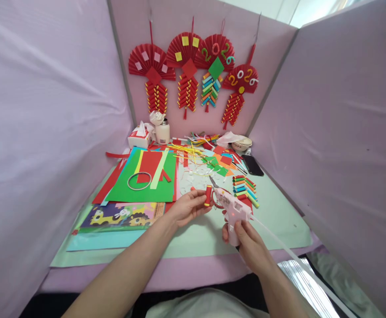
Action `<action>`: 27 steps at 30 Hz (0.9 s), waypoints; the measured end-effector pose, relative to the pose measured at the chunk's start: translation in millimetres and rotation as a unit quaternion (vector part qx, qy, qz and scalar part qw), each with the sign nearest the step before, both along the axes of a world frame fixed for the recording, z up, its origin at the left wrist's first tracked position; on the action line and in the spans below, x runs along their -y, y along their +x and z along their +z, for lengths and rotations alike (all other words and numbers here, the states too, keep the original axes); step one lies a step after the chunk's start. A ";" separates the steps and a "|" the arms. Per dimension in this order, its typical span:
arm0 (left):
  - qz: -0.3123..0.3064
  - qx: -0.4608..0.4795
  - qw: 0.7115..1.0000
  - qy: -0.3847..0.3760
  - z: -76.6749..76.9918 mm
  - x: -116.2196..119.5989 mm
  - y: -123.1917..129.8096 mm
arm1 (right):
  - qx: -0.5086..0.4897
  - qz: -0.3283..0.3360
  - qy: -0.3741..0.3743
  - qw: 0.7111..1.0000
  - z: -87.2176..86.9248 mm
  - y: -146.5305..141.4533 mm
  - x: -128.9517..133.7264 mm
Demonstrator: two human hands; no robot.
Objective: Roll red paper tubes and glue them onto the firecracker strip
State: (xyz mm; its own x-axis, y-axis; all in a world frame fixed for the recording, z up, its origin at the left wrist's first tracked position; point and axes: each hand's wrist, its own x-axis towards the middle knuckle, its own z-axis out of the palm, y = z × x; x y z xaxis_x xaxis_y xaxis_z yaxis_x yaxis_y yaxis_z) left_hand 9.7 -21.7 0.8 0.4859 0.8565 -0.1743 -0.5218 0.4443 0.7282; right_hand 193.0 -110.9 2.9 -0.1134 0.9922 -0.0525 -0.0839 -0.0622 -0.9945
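Note:
Between the fingertips of my left hand [191, 206] stands a small red paper roll [208, 195] with yellow ends, held upright. My right hand [245, 240] is wrapped round the handle of a pale pink glue gun [234, 212], whose small light glows orange. The gun's dark nozzle points up and left, just above and beside the roll; whether it touches cannot be made out. A long white glue stick [288, 251] trails from the gun's back toward the lower right. Right of the gun lie several coloured paper rolls [245, 191] set in slanted rows.
Coloured paper sheets [116, 192] with a ring [139, 181] on them lie at the left. Paper scraps and pipe cleaners [193, 150] cover the back. A black phone [252, 165] lies at the right. Red fan ornaments [151, 64] hang on the back wall; fabric walls stand on both sides.

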 end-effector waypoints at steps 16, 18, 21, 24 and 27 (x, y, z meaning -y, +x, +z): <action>-0.009 -0.011 1.000 0.000 -0.7 -0.1 -0.4 | 0.006 -0.002 -0.007 1.000 -4.9 1.2 0.1; -0.008 -0.010 1.000 -0.001 -0.5 0.0 -0.4 | 0.007 -0.003 -0.008 1.000 -5.8 1.3 0.1; -0.005 -0.011 1.000 -0.006 0.1 0.1 -0.2 | 0.009 -0.003 -0.006 1.000 -5.5 1.3 0.4; -0.005 -0.010 1.000 -0.007 0.4 -0.2 0.2 | 0.011 0.004 -0.006 1.000 -3.9 1.6 0.6; -0.007 -0.004 1.000 -0.007 -0.4 -0.9 0.2 | 0.021 0.008 -0.008 1.000 -2.3 1.9 0.5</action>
State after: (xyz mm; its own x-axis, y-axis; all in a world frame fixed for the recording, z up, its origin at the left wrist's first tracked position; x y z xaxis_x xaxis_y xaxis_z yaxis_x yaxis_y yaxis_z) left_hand 9.9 -20.8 0.4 0.4957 0.8476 -0.1895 -0.5105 0.4609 0.7259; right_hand 194.9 -111.4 0.6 -0.1256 0.9894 -0.0730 -0.0404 -0.0786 -0.9961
